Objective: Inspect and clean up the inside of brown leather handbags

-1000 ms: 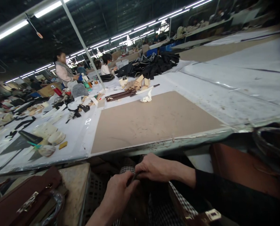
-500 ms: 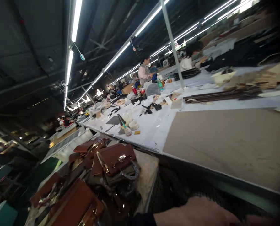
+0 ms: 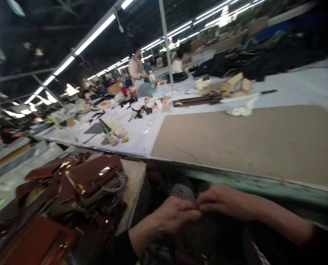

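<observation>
At the lower centre, below the work table's front edge, my left hand (image 3: 172, 215) comes in from the left with its fingers closed together. My right hand (image 3: 224, 200) reaches in from the right, its fingers bent and its tips near those of the left. Both are at a dark item (image 3: 199, 233) in shadow, whose kind I cannot make out. Black-and-white checked cloth (image 3: 182, 192) shows just beyond the fingers. To the left of my hands lies a pile of brown handbags (image 3: 93, 178) with gold metal fittings and wrapped handles.
The handbags rest on a light board (image 3: 133, 176). A white-topped table (image 3: 142, 129) carries a large brown sheet (image 3: 235, 143), a brush (image 3: 113, 139), dark strips (image 3: 194, 101) and loose pieces. A post (image 3: 166, 48) rises from it. Two people (image 3: 136, 68) are farther back.
The view has swung to the right, so the bags and table sit farther left. Both my hands have come into fuller view, fingertips close together.
</observation>
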Motion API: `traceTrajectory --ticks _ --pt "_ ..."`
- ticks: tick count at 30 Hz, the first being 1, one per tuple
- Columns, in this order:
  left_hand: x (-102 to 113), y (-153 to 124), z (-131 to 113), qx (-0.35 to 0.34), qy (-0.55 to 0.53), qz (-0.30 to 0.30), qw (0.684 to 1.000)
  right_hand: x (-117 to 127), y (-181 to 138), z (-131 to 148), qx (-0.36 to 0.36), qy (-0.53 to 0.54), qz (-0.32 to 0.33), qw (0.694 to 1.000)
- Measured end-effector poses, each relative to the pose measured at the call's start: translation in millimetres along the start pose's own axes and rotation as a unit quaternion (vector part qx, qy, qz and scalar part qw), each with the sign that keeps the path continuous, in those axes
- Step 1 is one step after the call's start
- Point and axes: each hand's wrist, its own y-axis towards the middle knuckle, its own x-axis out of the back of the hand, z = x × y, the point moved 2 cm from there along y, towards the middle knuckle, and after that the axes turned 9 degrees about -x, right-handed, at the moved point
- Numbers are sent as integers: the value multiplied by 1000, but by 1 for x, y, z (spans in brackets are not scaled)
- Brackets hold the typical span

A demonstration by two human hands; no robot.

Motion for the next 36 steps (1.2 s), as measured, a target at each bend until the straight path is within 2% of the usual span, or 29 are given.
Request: traceTrajectory --ticks 2,5,10,16,23,26,29,32,34,36 --pt "2 -3 -1 -17 -9 12 1000 2 -7 -3 -9 19 10 1000" --pt "3 -18 1 0 -17 -10 1000 6 -7 -7 -33 30 0 999" --pt "-11 -42 12 11 -5 -112 994 6 -9 -6 -29 44 -14 999" --pt "-28 -45 29 -12 38 -202 978 3 -5 -11 -14 62 1 998" --pt "-17 -47 28 -13 6 -161 987 2 -2 -14 -19 60 -2 998" --pt "-17 -50 28 -33 4 -171 985 4 -2 -8 -30 50 -3 998" --pt "-22 -51 29 -59 28 -213 975 4 -1 5 -16 -22 -16 1000" --pt "-27 -50 30 -82 52 -237 967 -4 5 21 1 -166 -48 985" --pt "-25 -49 29 -84 63 -234 966 -12 11 30 12 -224 -46 973" --pt "-21 -51 30 -58 49 -215 974 -19 17 33 18 -232 -38 972"
